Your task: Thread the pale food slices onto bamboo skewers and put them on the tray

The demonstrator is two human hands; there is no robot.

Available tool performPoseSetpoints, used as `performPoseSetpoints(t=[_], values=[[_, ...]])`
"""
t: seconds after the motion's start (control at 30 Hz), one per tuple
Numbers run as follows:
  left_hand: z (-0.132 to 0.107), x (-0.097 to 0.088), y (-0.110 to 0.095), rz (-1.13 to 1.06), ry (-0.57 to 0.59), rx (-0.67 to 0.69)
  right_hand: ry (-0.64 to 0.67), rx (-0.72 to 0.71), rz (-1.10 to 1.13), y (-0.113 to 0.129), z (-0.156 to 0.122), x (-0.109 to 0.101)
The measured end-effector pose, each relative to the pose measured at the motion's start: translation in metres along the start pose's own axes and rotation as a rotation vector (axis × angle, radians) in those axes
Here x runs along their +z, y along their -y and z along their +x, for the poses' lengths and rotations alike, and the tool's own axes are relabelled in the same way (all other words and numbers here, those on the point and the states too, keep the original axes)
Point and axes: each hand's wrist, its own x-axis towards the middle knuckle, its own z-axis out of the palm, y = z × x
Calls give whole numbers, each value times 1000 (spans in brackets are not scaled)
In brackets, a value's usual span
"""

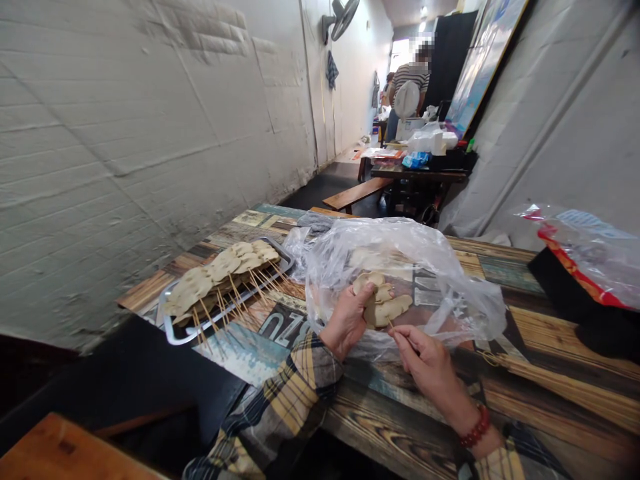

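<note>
My left hand is closed on several flat, pale beige slices, its thumb pressed on top of them. My right hand pinches a thin wooden skewer whose far end meets the lower edge of these slices; how deep it runs inside is hidden. Both hands are above an open clear plastic bag, with more pale pieces showing faintly within. To the left, a metal tray bears a stack of similar skewered slices, sticks pointing toward me over the rim.
A bundle of loose skewers lies on the wood-patterned table at right. Beyond it stands a black box with red and clear plastic packaging. Farther back are a bench, a cluttered table and a person in a striped shirt.
</note>
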Motion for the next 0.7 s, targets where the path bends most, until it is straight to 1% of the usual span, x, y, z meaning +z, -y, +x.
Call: performPoseSetpoints(t=[0.3, 0.53, 0.7], values=[[-3, 1, 0, 16, 10, 14, -10, 1, -30, 0, -4, 3], [-4, 3, 1, 15, 22, -5, -44, -23, -35, 1, -2, 3], [-6, 6, 3, 5, 23, -10, -47, -13, -21, 1, -2, 4]])
